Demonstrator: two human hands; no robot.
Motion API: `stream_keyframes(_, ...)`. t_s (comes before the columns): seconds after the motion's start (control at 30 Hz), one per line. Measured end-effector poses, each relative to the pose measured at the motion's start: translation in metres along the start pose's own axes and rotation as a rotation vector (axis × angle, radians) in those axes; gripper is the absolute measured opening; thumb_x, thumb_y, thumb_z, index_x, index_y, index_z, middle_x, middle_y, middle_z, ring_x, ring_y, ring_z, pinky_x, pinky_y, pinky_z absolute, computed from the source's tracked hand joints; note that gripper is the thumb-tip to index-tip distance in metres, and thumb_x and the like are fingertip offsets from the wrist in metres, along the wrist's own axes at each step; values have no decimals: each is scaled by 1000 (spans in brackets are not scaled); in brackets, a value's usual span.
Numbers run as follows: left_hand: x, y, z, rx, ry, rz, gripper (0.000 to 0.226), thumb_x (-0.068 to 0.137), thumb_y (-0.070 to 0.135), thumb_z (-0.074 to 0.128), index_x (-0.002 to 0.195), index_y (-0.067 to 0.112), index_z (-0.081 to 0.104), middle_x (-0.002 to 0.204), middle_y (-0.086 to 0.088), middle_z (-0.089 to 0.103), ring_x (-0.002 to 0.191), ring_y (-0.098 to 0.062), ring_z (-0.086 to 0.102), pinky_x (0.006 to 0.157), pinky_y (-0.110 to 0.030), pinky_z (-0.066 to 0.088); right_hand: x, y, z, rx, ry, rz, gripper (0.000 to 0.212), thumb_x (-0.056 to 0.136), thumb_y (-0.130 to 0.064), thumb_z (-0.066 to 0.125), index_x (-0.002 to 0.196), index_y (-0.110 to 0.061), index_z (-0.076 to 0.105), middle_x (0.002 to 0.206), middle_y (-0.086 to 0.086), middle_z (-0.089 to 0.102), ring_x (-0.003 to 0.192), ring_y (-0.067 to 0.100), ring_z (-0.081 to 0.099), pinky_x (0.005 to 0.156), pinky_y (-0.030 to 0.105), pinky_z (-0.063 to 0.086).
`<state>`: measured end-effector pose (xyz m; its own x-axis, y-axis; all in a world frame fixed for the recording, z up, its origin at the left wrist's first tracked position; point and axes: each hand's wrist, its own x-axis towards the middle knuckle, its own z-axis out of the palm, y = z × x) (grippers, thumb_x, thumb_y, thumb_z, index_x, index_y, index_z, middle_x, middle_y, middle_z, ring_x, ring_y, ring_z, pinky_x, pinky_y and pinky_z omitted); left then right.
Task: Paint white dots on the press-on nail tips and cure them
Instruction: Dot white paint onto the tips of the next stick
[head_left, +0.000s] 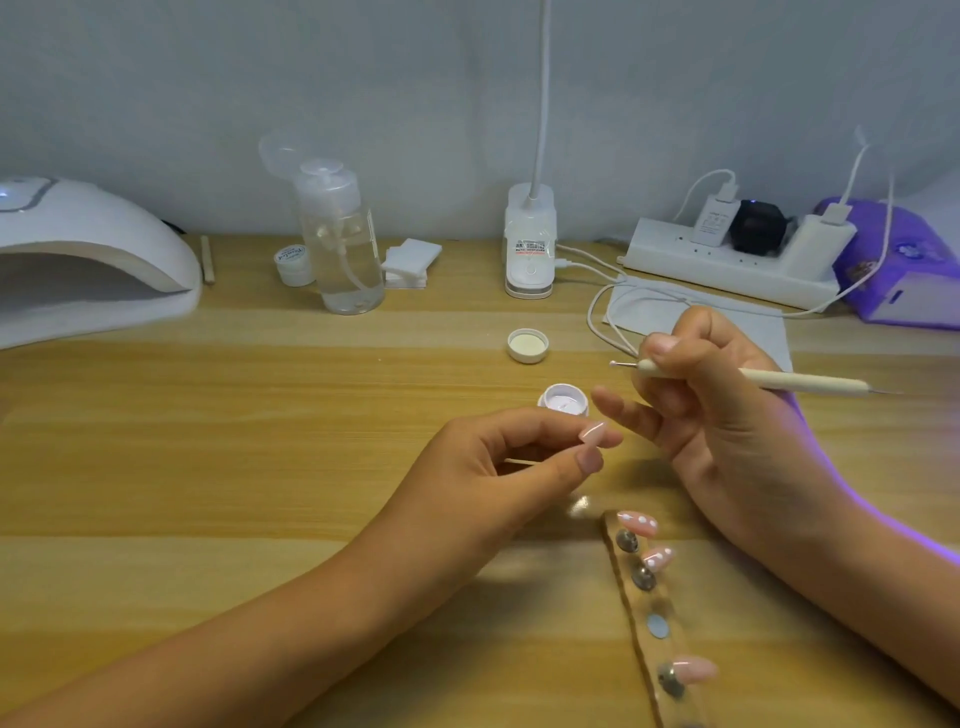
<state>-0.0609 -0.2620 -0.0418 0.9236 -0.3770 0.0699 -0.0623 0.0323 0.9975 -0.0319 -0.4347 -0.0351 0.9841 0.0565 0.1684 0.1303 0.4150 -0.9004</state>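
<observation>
On the pale wooden tabletop (260, 415), the left hand (498, 467) pinches a glossy plain-pink nail tip (592, 432) in its grip at centre. At 3 o'clock the right hand (727, 415) grips a cream dotting pen (800, 383). At 5 o'clock, two white-dotted pink tips (638, 524) sit on a clear strip (640, 605).

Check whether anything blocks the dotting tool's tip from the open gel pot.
Nothing visible does. The right hand holds the dotting tool with its tip close to the open pot, only bare table between. The lid lies farther back, clear.
</observation>
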Motion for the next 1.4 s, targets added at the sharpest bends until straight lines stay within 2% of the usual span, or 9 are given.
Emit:
stream_keyframes(0.13, 0, 2, -1, 23, 8, -4, 18, 80, 25, 68, 95, 22, 78, 83, 15, 73, 74, 5, 59, 68, -9, 44, -4, -3, 2, 2, -12, 13, 31, 83, -17, 64, 58, -17, 46, 51, 0, 34, 45, 7, 44, 70, 34, 59)
stream_keyframes(0.2, 0, 2, -1, 10, 31, -9, 22, 75, 32, 69, 95, 27, 79, 84, 4, 73, 75, -3, 56, 69, -16, 43, -5, -4, 3, 9, -21, 19, 31, 82, -17, 64, 59, -15, 44, 50, 2, 34, 44, 7, 46, 70, 35, 59)
stream_keyframes(0.27, 1, 1, -1, 6, 58, -16, 23, 73, 36, 69, 94, 30, 78, 92, -5, 73, 78, -8, 54, 68, -22, 42, -5, -4, 4, 13, -16, 33, 33, 84, -14, 64, 58, -15, 44, 50, 2, 33, 44, 8, 44, 70, 35, 59)
stream_keyframes(0.4, 1, 0, -1, 28, 83, 2, 20, 73, 32, 71, 90, 26, 79, 97, 0, 75, 83, -4, 60, 68, -12, 45, -5, -4, 6, -10, -13, 54, 30, 79, -13, 62, 54, -18, 45, 50, 2, 34, 45, 9, 37, 66, 33, 58)
stream_keyframes(0.57, 0, 1, 0, 9, 75, 4, 7, 79, 16, 72, 81, 21, 77, 72, 15, 68, 57, 6, 52, 56, -5, 39, -5, -4, 7, -19, -40, 51, 30, 79, -11, 59, 54, -19, 46, 48, 2, 33, 43, 8, 39, 60, 28, 57)
stream_keyframes(0.63, 0, 1, 1, 11, 76, 1, 9, 81, 10, 72, 82, 18, 76, 68, 16, 65, 54, 6, 51, 53, -4, 37, -5, -4, 7, -20, -47, 49, 30, 79, -11, 58, 53, -19, 46, 48, 2, 33, 44, 8, 42, 58, 26, 56)
stream_keyframes(0.77, 1, 2, 2, -10, 87, -6, 6, 78, 11, 72, 81, 14, 76, 79, 6, 72, 59, 7, 55, 55, -5, 39, -5, -4, 5, -16, -56, 47, 31, 80, -10, 58, 53, -19, 45, 49, 3, 33, 45, 8, 39, 58, 26, 56)
stream_keyframes(1.1, 0, 4, 4, -28, 77, -6, 6, 80, 7, 71, 82, 11, 74, 72, 17, 69, 59, 8, 55, 56, -4, 39, -4, -3, 2, -37, -113, 41, 33, 80, -8, 62, 54, -21, 46, 47, -2, 37, 46, 7, 46, 58, 23, 55)
stream_keyframes(1.4, 0, 4, 4, -50, 74, -12, 7, 79, 9, 71, 80, 14, 74, 77, 15, 72, 65, 9, 59, 59, -5, 42, -5, -3, 2, -40, -126, 43, 32, 78, -6, 61, 54, -21, 47, 48, -2, 38, 49, 7, 39, 56, 22, 54)
